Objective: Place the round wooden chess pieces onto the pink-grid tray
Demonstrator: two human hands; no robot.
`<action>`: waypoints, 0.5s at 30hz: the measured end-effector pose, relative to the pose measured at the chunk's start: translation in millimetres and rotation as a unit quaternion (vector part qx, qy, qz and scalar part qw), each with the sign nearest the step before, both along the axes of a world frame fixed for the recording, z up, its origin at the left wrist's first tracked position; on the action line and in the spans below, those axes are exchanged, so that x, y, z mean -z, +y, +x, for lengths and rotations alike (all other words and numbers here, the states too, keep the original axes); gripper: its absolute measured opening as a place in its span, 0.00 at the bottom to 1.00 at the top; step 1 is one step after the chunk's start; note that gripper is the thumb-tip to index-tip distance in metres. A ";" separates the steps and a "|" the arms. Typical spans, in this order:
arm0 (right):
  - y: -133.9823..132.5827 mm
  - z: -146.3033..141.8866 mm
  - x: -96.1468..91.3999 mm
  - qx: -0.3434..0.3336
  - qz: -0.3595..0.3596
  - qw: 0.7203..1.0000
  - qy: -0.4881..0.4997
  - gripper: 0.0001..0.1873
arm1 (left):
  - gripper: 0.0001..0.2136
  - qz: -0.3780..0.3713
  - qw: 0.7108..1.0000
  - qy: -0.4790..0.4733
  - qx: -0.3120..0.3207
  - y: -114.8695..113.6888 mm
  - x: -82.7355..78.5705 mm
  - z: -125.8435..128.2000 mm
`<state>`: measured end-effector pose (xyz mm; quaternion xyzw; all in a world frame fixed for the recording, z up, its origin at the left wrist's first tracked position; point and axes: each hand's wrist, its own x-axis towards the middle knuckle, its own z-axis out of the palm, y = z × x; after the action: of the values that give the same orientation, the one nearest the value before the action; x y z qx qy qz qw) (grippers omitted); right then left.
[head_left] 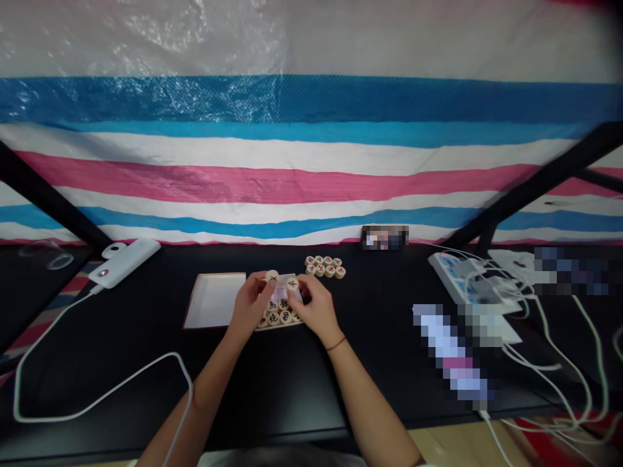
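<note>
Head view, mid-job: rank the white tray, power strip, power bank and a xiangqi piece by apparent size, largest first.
1. White tray and power strip: they look alike, and cables partly cover the strip, so I can't rank them.
2. Power bank
3. Xiangqi piece

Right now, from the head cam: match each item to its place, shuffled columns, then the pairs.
Items:
1. Red cord bracelet
2. White shallow tray
3. Red-marked xiangqi pieces
4. White power strip

Places:
A. Right side of the black desk, among white cables
B. Wrist of the right hand
C. On the desk, beside the left hand
D. On the desk, beyond both hands

Pairs: 1-B, 2-C, 3-D, 4-A
</note>
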<state>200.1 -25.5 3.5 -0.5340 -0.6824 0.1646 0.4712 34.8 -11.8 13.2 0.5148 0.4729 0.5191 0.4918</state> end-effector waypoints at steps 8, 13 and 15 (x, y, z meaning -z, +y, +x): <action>7.1 41.5 1.8 0.104 -0.207 0.964 -0.131 0.05 | 0.20 0.043 0.996 0.005 -0.081 2.8 -6.9 -10.1; 7.9 46.8 9.0 0.101 -0.220 0.956 -0.167 0.04 | 0.20 0.020 0.996 0.026 -0.080 1.7 -2.2 -8.2; 8.5 46.7 12.7 0.104 -0.211 0.957 -0.168 0.05 | 0.21 0.012 0.997 0.031 -0.074 1.2 0.4 -6.8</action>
<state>246.8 -17.0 -9.2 -0.7093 -0.6420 0.1632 0.2409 27.9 -10.7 12.7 0.5003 0.5187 0.5434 0.4306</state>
